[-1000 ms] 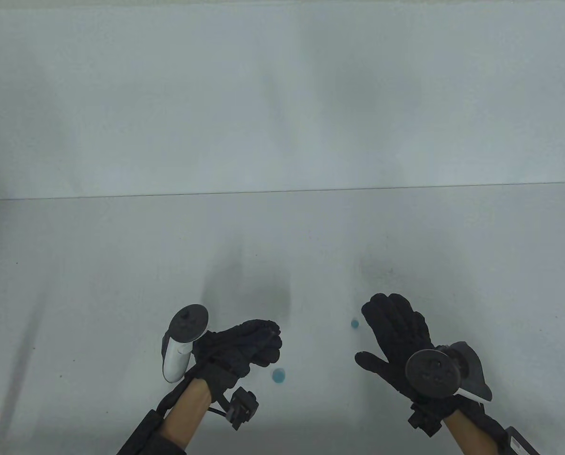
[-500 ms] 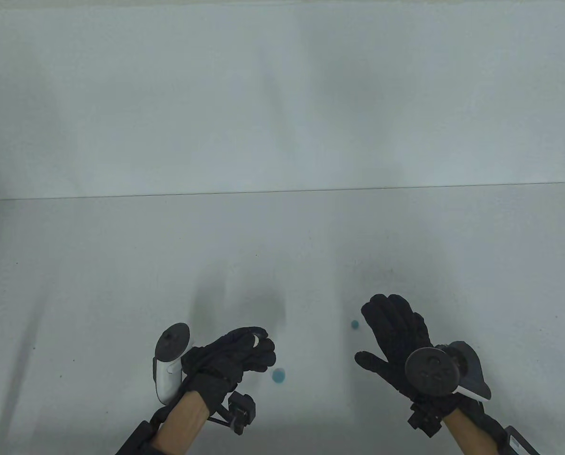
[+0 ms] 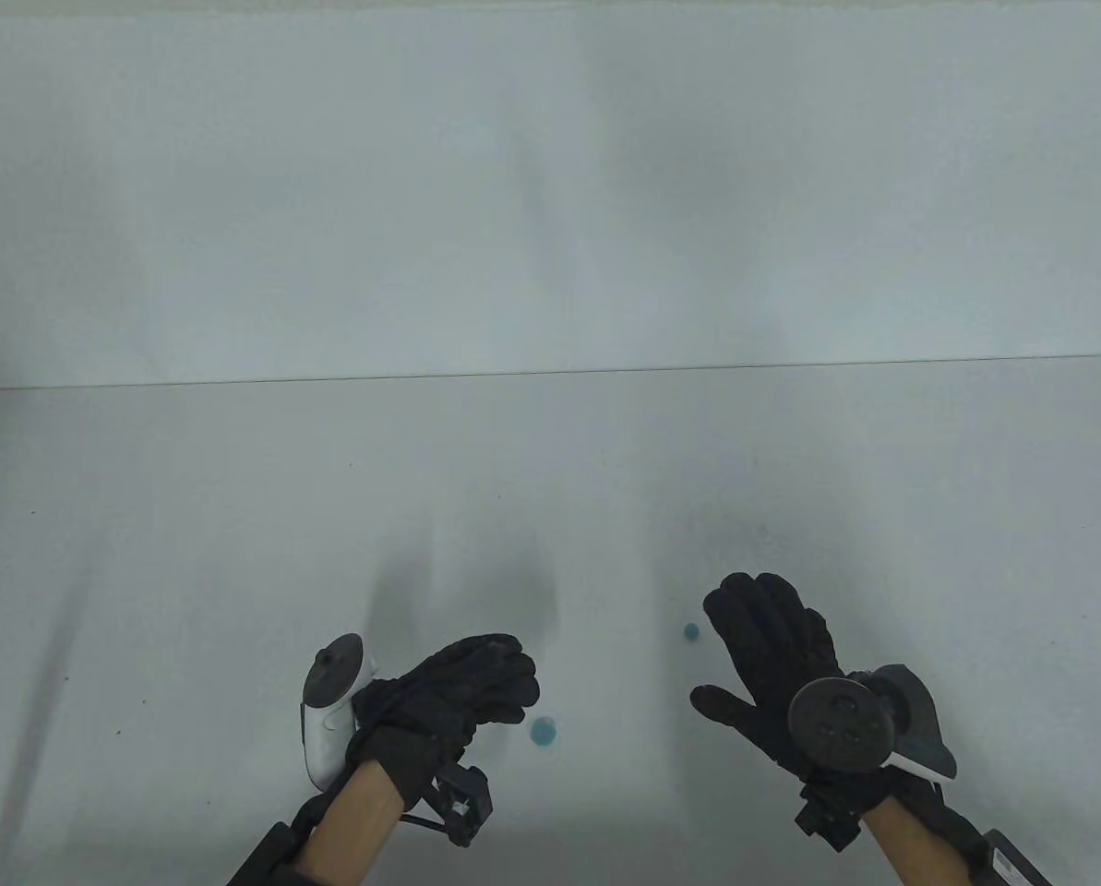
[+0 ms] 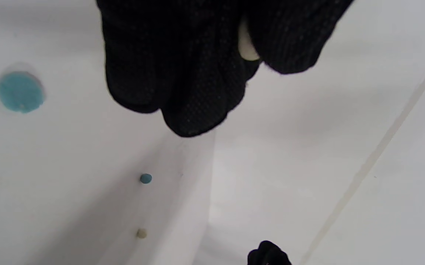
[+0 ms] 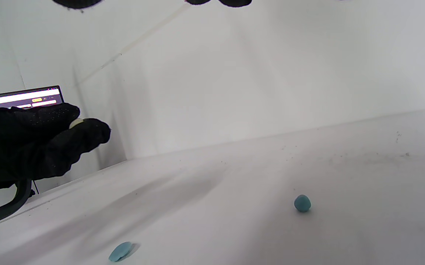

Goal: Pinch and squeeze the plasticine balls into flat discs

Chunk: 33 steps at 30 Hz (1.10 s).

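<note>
Left hand curled beside flat blue disc; right hand spread near blue ball

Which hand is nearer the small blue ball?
Right. The right hand has its fingertips just beside the small blue ball; the left hand, pinching a pale piece, is farther off, near the blue disc.

This looks like a recording booth in a lab. A plain white table fills the lower half of the table view, with a bare white backdrop behind it in the upper half. At the left edge of the right wrist view, a monitor shows software.
</note>
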Available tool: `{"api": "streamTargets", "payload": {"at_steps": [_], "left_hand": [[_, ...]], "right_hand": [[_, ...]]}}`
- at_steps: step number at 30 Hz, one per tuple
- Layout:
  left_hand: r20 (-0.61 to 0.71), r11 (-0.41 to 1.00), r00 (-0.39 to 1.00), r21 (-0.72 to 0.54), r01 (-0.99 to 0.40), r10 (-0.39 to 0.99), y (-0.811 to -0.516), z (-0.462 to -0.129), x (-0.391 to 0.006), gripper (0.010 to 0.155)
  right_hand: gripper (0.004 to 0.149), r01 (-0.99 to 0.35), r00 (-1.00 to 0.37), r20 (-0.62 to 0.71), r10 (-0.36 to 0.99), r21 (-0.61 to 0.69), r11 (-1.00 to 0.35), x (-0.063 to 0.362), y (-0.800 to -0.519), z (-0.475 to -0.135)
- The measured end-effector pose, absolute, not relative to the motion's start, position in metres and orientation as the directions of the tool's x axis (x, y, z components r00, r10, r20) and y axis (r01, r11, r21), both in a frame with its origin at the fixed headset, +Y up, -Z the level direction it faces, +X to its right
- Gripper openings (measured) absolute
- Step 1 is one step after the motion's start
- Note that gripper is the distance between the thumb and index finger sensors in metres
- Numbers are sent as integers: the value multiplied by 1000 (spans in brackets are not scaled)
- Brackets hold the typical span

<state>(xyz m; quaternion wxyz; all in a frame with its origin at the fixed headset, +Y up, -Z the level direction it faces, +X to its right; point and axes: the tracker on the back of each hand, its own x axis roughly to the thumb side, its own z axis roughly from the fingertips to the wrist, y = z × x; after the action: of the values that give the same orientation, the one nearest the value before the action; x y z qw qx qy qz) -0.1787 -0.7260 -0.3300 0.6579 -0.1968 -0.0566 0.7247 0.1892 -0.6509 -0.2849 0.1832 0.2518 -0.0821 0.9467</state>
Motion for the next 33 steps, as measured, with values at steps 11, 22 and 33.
{"api": "streamTargets", "payload": {"at_steps": [11,22,33], "left_hand": [[-167,-15,36,-292,-956,985,-718,-327,-179,47],[-266,-185,-101,-311,-932,959,-734,-330,-180,69],[-219,-48,10,-256,-966,976,-729,-328,-189,44]], "right_hand": [[81,-387,-806,508,302,-66,-920,189,-651,-285],[81,-390,-807,504,308,-65,-918,189,-651,-285],[81,-388,-805,509,305,-63,-919,183,-652,-285]]}}
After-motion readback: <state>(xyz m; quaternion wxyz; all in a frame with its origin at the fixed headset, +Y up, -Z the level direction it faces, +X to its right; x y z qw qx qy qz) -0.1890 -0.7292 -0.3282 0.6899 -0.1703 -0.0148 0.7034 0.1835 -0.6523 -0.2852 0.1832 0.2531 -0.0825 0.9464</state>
